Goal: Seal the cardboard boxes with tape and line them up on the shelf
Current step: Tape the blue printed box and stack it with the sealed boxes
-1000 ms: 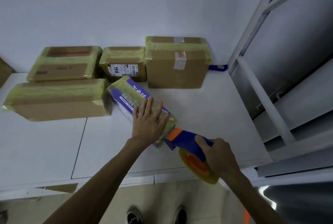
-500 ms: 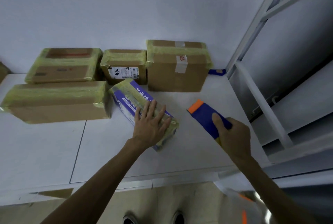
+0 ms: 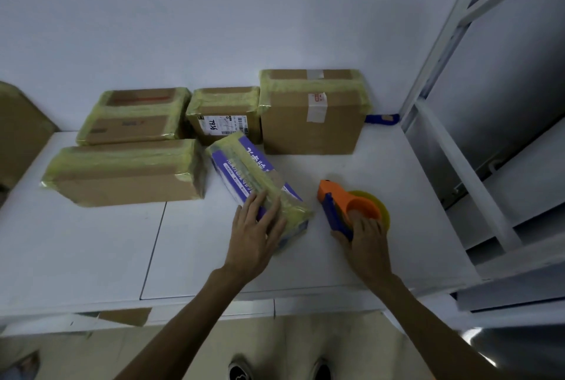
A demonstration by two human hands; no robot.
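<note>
The left hand point(image 3: 256, 227) is lying flat on the near end of the purple box point(image 3: 244, 165), fingers straight and spread, pressing it down on the white shelf point(image 3: 91, 242). The right hand point(image 3: 367, 242) is holding the tape gun point(image 3: 339, 205), with the thumb on one side of the blue handle and the fingers curling over the top. The tape gun is lying on the shelf just to the right of the left hand, and it is not touching the purple box.

The purple box is wearing yellow tape all around, so I think the taping is finishing and the lining-up is starting. The box is sitting crooked. Its far end is pointing away from the left hand, into the gap between the long brown box point(image 3: 122, 178) and the big brown box point(image 3: 308, 123).

To do this well, the right hand should be letting go of the tape gun and leaving it out to the side, away from the boxes. Then both hands can be holding the purple box, one at each end, and turning it slowly until its sides are running straight like the others. Sliding is looking safer than lifting. Going gently is keeping the neat boxes beyond the fingers from getting bumped out of line.
</note>
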